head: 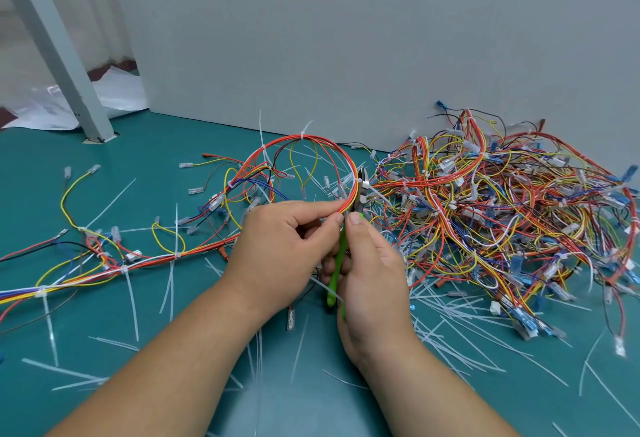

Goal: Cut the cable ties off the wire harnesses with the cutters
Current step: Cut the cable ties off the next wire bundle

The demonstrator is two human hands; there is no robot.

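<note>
Left hand (277,246) pinches harness loop (353,194); right hand (374,274) grips cutters (337,263) (green handles), thumb extended.

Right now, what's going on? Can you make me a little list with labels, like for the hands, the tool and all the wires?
left hand: pinches the looped harness, with the loop standing up
right hand: grips the green cutters
cutter tip: at a white cable tie on the loop; can't tell if it is cut yet
big pile: tangled harnesses on the right, by the wall
flat harness: stretched out on the left
cut ties: white strips scattered over the teal surface
</note>
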